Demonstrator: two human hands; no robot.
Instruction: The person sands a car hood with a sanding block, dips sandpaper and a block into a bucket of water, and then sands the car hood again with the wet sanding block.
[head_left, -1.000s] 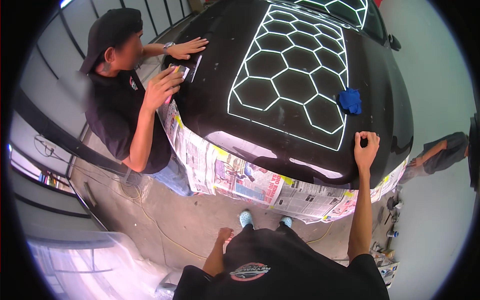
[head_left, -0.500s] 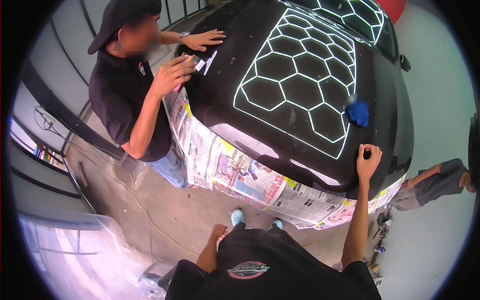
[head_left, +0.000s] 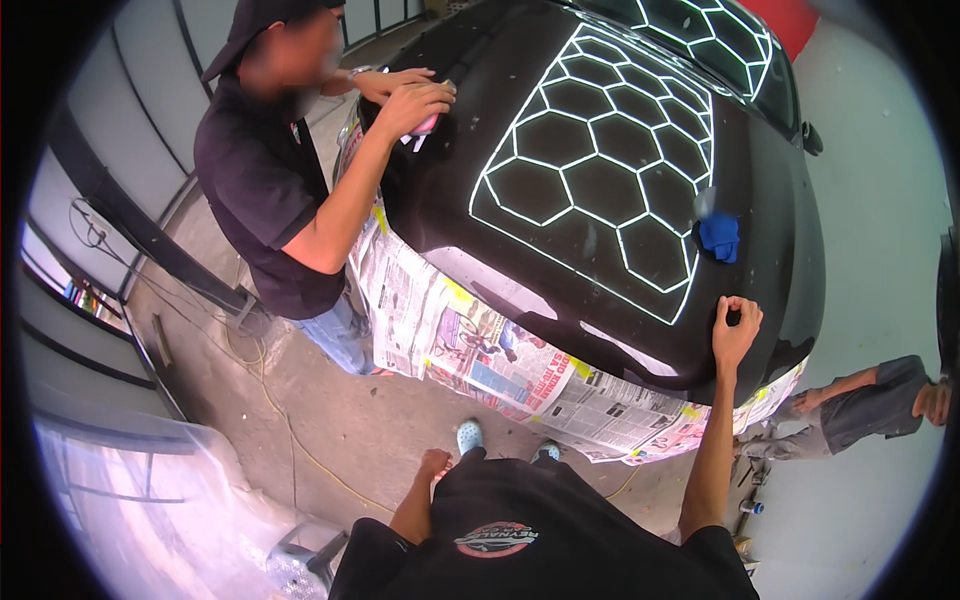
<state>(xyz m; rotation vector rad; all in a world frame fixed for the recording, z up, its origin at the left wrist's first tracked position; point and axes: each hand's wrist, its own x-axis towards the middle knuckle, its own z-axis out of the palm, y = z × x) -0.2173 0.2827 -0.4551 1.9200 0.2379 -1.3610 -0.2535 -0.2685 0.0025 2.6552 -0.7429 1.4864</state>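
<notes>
In front of me is the black car hood (head_left: 430, 200), its gloss reflecting white honeycomb lights. My right hand (head_left: 737, 325) is at the hood's front right corner, thumb and fingers curled into a ring; a dark spot shows inside, and whether that is a held object or the hood behind cannot be told. A crumpled blue cloth (head_left: 720, 238) lies on the hood beyond it, beside a small translucent item (head_left: 706, 203). Low at my left side hangs my left hand (head_left: 436, 464), fingers curled in, their contents hidden.
At the left front corner a co-worker (head_left: 260, 190) presses a pink block (head_left: 427, 125) on the hood. Newspaper (head_left: 500, 360) fixed with yellow tape covers the car's front. Another person (head_left: 870, 405) is by the right wall. Cable (head_left: 265, 385) crosses the floor; plastic sheeting (head_left: 150, 500) hangs at lower left.
The co-worker has leaned in, sliding the pink block farther onto the hood, toward the right. The person by the wall has shifted slightly lower in view. My hands keep nearly the same place.
</notes>
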